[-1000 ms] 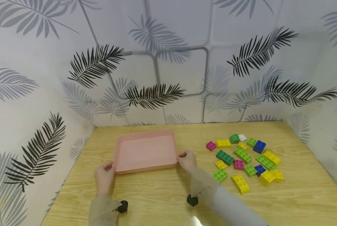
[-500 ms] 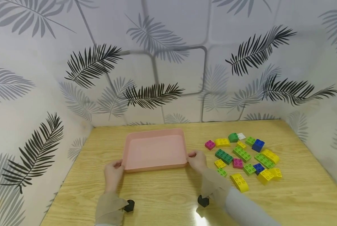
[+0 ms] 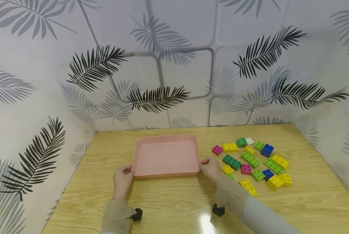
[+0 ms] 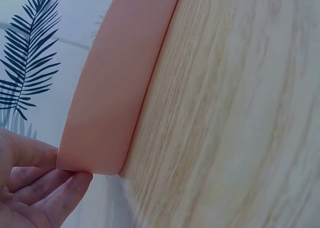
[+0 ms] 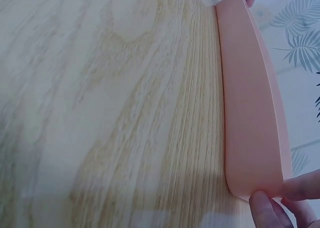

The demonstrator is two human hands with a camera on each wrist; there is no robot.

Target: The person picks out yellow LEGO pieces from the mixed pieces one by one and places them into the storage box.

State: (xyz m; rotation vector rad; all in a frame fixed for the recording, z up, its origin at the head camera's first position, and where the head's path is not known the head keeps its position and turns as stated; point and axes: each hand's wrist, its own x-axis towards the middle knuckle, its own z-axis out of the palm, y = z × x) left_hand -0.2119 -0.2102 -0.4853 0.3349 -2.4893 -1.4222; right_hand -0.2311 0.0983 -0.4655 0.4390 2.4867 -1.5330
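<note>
A person's left hand [image 3: 123, 180] and right hand [image 3: 212, 168] pinched the two near corners of a shallow, rectangular pink plastic tray [image 3: 166, 158], each closed on its edge. It sat flat on a pale wood-grain worktop [image 3: 170, 203], between the hands, while studded, many-coloured plastic toy blocks [image 3: 250, 160] lay scattered to the right hand's right.

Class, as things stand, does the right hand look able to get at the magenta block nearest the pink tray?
Probably yes: the magenta block lies just beyond the right hand, with nothing visible between them, though that hand would first have to release the pink tray.
</note>
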